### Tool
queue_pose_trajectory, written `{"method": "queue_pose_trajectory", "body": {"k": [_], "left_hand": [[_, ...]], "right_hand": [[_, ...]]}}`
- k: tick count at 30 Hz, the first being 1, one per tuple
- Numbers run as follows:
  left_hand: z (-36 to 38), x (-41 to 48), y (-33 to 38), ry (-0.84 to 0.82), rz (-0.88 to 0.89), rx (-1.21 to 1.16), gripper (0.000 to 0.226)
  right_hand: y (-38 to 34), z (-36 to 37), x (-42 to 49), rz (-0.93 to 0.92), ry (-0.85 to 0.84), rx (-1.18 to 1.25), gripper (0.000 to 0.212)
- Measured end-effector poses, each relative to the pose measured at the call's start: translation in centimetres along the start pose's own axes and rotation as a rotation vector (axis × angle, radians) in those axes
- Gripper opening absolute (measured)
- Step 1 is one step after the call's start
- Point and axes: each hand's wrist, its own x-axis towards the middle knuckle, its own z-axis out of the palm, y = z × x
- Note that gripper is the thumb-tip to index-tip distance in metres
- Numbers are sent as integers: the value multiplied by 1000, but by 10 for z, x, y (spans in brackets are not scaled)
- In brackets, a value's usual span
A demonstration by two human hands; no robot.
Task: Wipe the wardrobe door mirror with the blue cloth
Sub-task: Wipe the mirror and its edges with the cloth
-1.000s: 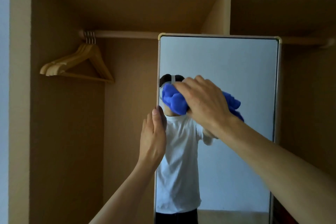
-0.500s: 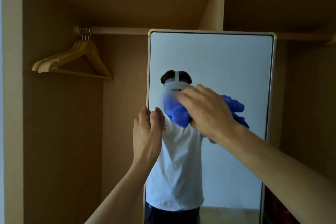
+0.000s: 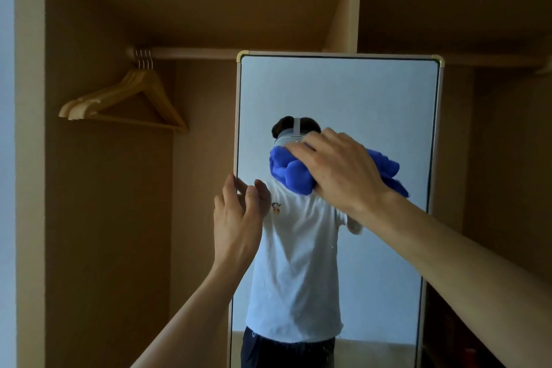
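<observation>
Right hand (image 3: 337, 170) is up around the middle of the mirror (image 3: 343, 92), palm toward the glass, fingers curled over the bunched-up blue cloth (image 3: 291, 173) and pressing it against the glass. Cloth pokes out on both sides of the hand. That arm comes in from the lower right, pretty much straight. Left hand (image 3: 239, 218) reaches up from below to the mirror's left edge: fingers fairly straight and loose, fingertips on the frame, thumb out in front of the glass, not wrapped around anything. Wooden hangers (image 3: 128, 98) hang on the rail (image 3: 191, 52) off to the left.
</observation>
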Motion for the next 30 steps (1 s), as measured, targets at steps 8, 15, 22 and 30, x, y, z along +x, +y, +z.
{"method": "queue_pose_trajectory", "body": {"k": [8,15,22,30], "left_hand": [[6,-1,0,33,-19,39,59],[9,-2,-2,51,-21,64,60],[15,-7,1,58,-33,61,67],[20,-12,11,42,-63,96,76]], "right_hand": [[47,-29,23,157,31,-98,39],[33,-14,-16,142,-23,-122,47],[21,8,-62,75,-106,-146,65],[51,-17,-41,87,-99,-97,52]]}}
